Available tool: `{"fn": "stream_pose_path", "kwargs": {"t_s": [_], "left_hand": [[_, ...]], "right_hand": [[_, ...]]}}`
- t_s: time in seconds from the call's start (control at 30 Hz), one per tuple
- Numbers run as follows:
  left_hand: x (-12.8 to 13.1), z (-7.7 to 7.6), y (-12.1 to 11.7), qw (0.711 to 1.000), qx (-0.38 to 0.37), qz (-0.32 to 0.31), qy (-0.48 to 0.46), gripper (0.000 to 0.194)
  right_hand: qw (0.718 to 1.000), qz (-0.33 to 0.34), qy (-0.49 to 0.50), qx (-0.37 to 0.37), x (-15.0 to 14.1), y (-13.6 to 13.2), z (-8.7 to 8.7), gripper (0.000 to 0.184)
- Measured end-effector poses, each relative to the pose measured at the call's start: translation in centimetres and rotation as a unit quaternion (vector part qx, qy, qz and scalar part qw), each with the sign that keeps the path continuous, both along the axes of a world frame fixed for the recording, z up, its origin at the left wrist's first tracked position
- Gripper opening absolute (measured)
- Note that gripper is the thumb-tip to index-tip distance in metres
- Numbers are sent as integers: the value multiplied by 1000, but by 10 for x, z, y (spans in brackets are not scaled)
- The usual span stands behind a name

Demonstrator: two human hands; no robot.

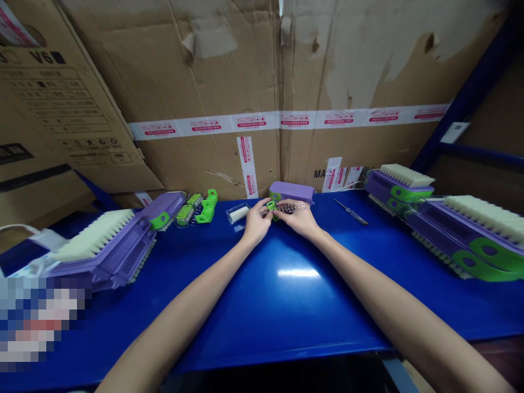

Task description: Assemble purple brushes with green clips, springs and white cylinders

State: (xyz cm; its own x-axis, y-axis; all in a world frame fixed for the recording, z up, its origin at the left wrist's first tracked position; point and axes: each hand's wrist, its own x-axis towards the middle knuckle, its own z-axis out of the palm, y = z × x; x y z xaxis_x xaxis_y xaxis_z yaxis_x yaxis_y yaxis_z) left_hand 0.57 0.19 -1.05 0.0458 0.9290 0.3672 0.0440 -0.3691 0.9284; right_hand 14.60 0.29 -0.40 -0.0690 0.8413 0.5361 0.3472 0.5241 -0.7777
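Note:
At the far middle of the table, my left hand (257, 221) pinches a small green plastic piece (272, 206) from the left side. My right hand (302, 219) meets it from the right, with its fingers closed on the same green piece. A shiny metal coil spring (295, 207) runs along the right hand's fingers; which fingers grip it I cannot tell. Right behind the hands lies a purple plastic housing (292, 191) with a green end. A clear tray with a white roller-like bar (238, 214) lies just left of my left hand.
Purple brush units (118, 245) with cream bristles stand at the left. More brush units (450, 218) fill the right side. Green parts with springs (190, 209) and a green bracket (208, 206) lie back left. A screwdriver-like tool (351, 211) lies right. Cardboard (213, 65) walls the back.

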Motion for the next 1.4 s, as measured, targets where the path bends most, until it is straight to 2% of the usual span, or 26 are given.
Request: {"fn": "stream_pose_path", "kwargs": {"t_s": [0.2, 0.57, 0.73, 0.87, 1.07, 1.27, 1.4], "left_hand": [[-2, -3, 3, 1000, -12, -5, -10, 44], [-7, -4, 7, 990, -79, -12, -114, 56], [-7, -4, 7, 995, -62, -25, -75, 44], [-6, -4, 6, 997, -51, -19, -60, 42], [-6, -5, 6, 997, -54, 5, -50, 34], [-6, -6, 6, 998, -40, -14, -40, 35], [-6, -5, 6, 999, -30, -2, -26, 31]], "right_hand": [[1000, 0, -10, -5, 0, -1, 0, 15], [999, -18, -30, -4, -2, -3, -1, 13], [1000, -12, -27, -2, -2, -2, -3, 13], [1000, -2, -30, 8, 1, -3, -3, 22], [983, 74, -152, 76, 12, -2, -1, 27], [983, 54, -156, 80, 13, 0, -5, 25], [986, 53, -140, 79, 13, 1, -6, 26]]}}
